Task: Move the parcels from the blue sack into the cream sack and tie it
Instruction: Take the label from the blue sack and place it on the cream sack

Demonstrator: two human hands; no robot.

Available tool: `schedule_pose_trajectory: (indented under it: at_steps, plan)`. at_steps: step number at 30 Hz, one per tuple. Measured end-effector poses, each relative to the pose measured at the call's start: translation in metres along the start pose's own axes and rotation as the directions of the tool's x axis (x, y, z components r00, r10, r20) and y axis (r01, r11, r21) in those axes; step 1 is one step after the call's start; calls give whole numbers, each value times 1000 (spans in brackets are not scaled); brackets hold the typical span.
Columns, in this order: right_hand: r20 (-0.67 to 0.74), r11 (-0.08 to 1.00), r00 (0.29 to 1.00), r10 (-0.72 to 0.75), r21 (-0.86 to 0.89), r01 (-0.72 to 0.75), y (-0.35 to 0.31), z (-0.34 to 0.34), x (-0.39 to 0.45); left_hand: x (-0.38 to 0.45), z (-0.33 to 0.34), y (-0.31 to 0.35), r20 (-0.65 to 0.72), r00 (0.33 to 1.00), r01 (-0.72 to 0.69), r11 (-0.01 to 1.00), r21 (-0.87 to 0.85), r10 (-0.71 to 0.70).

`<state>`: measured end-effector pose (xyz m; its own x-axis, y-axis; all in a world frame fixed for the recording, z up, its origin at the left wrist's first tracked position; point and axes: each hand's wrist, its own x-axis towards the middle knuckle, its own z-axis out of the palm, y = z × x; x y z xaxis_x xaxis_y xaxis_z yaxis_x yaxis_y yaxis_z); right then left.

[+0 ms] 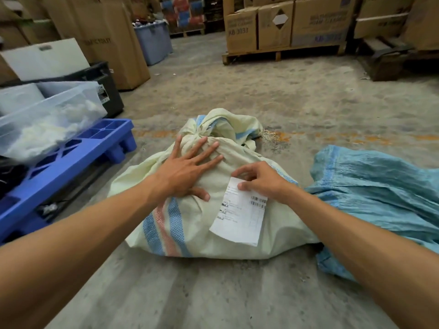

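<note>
Left hand [187, 167] flat, fingers spread straight, pressing the top of the cream sack [204, 222] just near of its knotted neck [202, 134]; holds nothing. Right hand [261, 179] fingers curled, fingertips and thumb on the top edge of a white shipping label [240, 214] lying on the sack; looks like pinching or pressing it down, can't tell if it's stuck on yet.

Cream sack sits centre on the concrete floor [213, 293], bulging, mouth already bunched and tied at the far end. Blue sack [380, 198] to its right, touching it, slumped flat and looks empty. So transfer and tying judged done; labelling is the step in hand.

Handling: woven plastic cloth, soft, gives under the palm, a bit slick; full load probably heavy and shifts inside. Best hold is the knotted neck, or a bunched corner; the smooth sides offer no grip. Label is thin paper and creases easily.

Left: blue plastic pallet [71, 157] with clear tubs [47, 115]. Far: cardboard boxes [285, 24] on a wooden pallet [282, 53].
</note>
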<state>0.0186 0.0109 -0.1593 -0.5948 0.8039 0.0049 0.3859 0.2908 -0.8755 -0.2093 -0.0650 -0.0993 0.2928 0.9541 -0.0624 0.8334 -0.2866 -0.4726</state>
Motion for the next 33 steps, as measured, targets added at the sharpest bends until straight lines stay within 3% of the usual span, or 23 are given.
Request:
schedule_pose_trajectory:
  at_steps: [3,8,12,13,15,18,21,23,25,29,33]
  plan:
    - [-15,965,995,-97,-247,91,-8,5,2,4,-11,0,3,999,-34,999,13,34]
    - [55,850,974,-221,-478,220,-18,2,-8,-3,-19,13,-201,967,-147,987,60,156]
    - [30,836,962,-273,-488,252,-6,2,-17,-3,-12,21,-48,999,-11,989,-146,4]
    - [14,795,952,-305,-547,262,-3,3,-20,-4,-8,21,-3,1000,30,983,-181,-31]
    - [20,611,912,-409,-736,291,4,4,-28,-8,-1,24,64,996,74,969,-235,-61]
    - [139,410,869,-476,-839,358,16,14,-38,-17,2,33,145,988,96,962,-254,-60]
    - [252,388,885,-391,-827,407,26,23,-44,-19,7,40,189,980,110,964,-241,-65]
    - [260,444,938,-231,-830,339,30,23,-47,-18,12,41,227,971,123,970,-211,-73]
    - [266,404,957,-117,-867,290,33,22,-49,-18,15,40,251,964,136,973,-184,-88]
    - [297,318,955,-19,-904,288,34,22,-48,-16,13,48,202,976,105,985,-137,-76]
    - [310,284,950,45,-915,285,32,22,-51,-8,8,66,224,965,173,973,-150,-137]
